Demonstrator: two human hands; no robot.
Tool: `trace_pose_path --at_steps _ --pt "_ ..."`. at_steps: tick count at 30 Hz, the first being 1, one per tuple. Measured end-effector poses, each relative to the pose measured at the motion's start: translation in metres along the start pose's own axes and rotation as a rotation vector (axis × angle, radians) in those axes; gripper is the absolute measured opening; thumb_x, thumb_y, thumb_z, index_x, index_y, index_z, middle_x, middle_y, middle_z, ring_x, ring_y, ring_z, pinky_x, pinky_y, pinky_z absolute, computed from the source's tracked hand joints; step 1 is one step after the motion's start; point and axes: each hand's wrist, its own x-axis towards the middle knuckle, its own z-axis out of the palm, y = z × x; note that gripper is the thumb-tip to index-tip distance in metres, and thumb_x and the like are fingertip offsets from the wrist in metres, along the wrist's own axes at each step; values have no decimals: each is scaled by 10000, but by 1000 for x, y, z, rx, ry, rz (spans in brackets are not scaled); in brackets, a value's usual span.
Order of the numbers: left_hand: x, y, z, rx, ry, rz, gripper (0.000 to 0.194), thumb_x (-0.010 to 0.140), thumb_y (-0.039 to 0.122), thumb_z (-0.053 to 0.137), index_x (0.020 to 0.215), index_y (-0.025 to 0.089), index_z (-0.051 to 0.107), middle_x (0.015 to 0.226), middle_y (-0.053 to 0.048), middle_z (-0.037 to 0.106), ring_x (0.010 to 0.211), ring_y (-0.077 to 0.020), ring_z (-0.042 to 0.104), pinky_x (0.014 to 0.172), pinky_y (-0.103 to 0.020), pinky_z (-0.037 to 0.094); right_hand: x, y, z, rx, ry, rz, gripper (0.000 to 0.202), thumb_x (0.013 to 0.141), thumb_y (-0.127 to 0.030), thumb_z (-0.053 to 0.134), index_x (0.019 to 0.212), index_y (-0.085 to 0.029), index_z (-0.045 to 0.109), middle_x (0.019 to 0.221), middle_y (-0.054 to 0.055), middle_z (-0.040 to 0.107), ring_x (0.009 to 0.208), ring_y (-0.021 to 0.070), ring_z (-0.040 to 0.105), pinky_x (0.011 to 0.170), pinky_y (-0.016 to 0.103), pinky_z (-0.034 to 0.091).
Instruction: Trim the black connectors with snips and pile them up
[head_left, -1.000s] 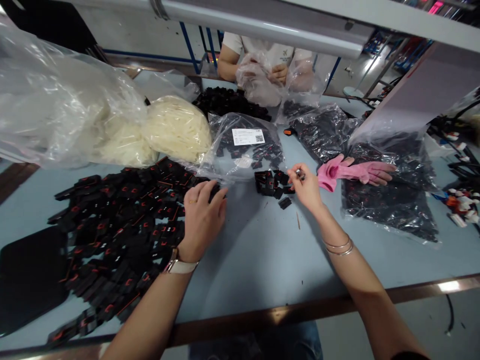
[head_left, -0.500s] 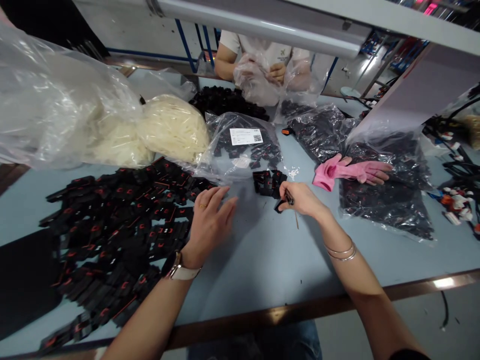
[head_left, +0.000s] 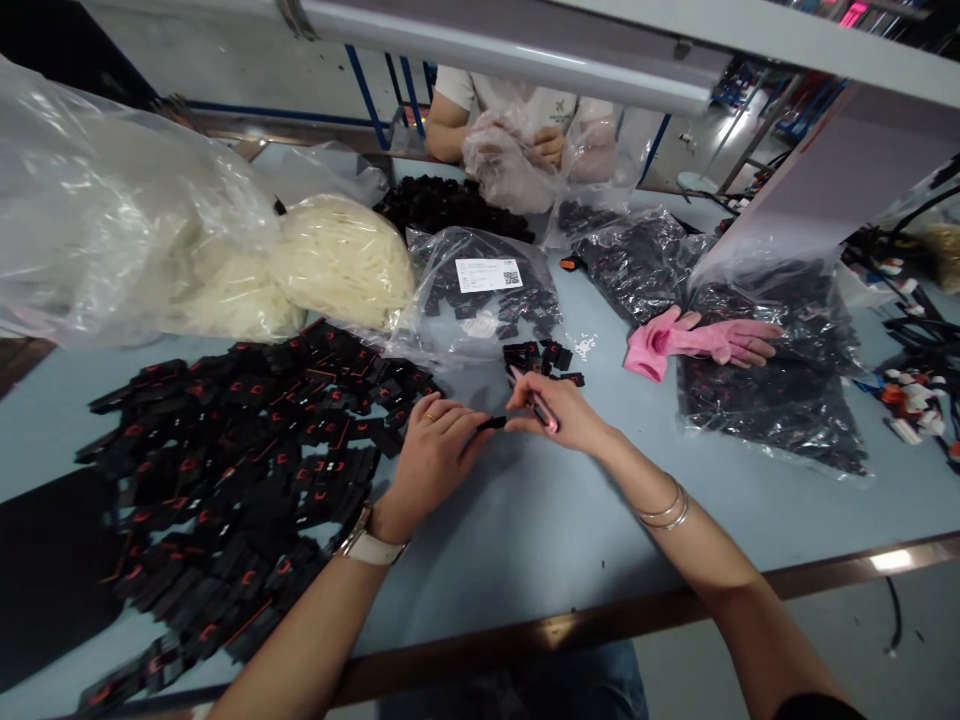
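Note:
My left hand is closed on one end of a small black part. The other end of that part meets the fingertips of my right hand, which also holds a slim pinkish tool across its palm. Just beyond my right hand lies a small group of black parts. To the left of my left hand spreads a large heap of black parts with red details. A clear bag of black parts with a white label rests behind both hands.
Pink gloves lie on bags of black parts at the right. Bags of cream-coloured pieces stand at the back left. Across the table, a person's hands handle clear plastic. Wires and connectors lie far right.
My right hand has moved left from the small group, bringing the black part to my left hand. My left hand has closed on it. Another black part now lies beside the group.

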Motion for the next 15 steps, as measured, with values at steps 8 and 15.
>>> trace_pose_path --at_steps 8,15 --pt "-1 -1 3 102 -67 0 142 892 264 542 904 206 671 848 -29 723 842 -222 614 950 -470 359 -1 45 -72 -393 538 284 224 843 -306 505 1023 -190 572 776 31 672 641 159 580 611 263 415" --pt "-4 -5 6 138 -105 -22 165 894 237 519 914 197 677 896 -47 731 869 -246 624 952 -508 360 -2 68 -69 -483 377 344 127 720 -129 515 788 -179 610 748 25 679 662 161 589 632 254 402"
